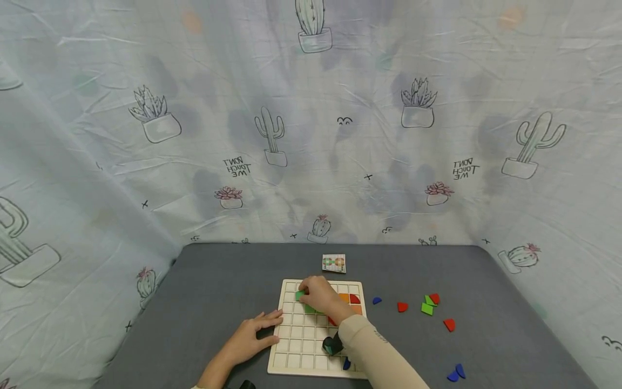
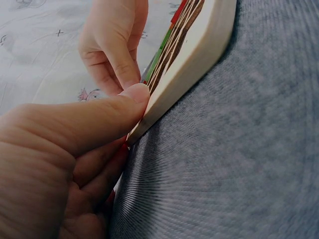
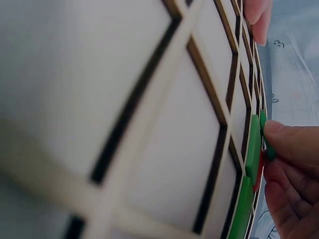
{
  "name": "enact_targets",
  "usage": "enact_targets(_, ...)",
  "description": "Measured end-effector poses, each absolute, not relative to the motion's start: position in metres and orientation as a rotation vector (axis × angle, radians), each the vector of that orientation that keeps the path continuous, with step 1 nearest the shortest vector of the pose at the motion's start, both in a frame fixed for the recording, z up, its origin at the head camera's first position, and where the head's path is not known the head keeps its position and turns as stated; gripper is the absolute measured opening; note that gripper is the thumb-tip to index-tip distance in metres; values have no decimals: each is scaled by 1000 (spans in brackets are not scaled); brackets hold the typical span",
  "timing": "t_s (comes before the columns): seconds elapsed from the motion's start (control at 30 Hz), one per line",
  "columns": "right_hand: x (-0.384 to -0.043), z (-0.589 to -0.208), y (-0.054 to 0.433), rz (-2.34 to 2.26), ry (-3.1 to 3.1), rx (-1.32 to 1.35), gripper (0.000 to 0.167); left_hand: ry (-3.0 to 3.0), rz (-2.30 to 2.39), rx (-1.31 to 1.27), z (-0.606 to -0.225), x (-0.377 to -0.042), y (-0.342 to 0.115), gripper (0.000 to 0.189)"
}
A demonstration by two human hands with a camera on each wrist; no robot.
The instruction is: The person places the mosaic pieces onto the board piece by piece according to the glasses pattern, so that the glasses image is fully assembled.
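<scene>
A pale wooden grid board (image 1: 293, 346) lies on the grey table. My right hand (image 1: 323, 297) reaches over its upper-left part and pinches a small green piece (image 3: 269, 149) between thumb and finger, at the grid surface. Beside that piece, other green pieces (image 3: 252, 149) sit in the grid. Orange squares (image 1: 344, 297) and a red rounded piece (image 1: 355, 299) fill cells at the upper right; my right hand and forearm hide part of the board. My left hand (image 1: 248, 337) rests at the board's left side, its thumb touching the edge in the left wrist view.
A small printed pattern card (image 1: 333, 263) lies behind the board. Right of it are loose red pieces (image 1: 402, 307), green pieces (image 1: 427, 308) and blue half-round pieces (image 1: 453, 376). Another blue piece (image 1: 346, 363) shows by my right forearm. A cactus-print curtain (image 1: 311, 135) surrounds the table.
</scene>
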State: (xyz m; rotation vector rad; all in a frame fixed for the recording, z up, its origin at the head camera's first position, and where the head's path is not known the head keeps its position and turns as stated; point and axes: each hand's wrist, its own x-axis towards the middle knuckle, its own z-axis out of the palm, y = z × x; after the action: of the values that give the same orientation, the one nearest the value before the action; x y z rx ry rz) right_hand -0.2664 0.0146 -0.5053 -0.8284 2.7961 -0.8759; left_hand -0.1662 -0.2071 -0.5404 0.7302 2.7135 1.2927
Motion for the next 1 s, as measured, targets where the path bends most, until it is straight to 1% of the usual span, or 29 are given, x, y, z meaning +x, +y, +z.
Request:
enact_targets(0.33, -266, -504, 10, -766, 2834, -903, 18, 2726, 1292, 760, -540, -167, -207, 49)
enact_targets(0.47, -265, -501, 11, -758, 2838, -897, 23, 2721, 1295, 766, -540, -167, -207, 48)
enact_targets(0.6, -264, -490, 16, -906, 2778, -850, 30, 2713, 1295, 744, -539, -167, -206, 50)
enact_targets(0.77, -267, -474, 33, -1062, 2693, -822, 32, 2714, 1294, 730, -539, -168, -206, 49)
enact_targets(1.0, -269, -471, 75, -1171, 2710, -796, 34, 2705, 1298, 710, -540, -167, -206, 50)
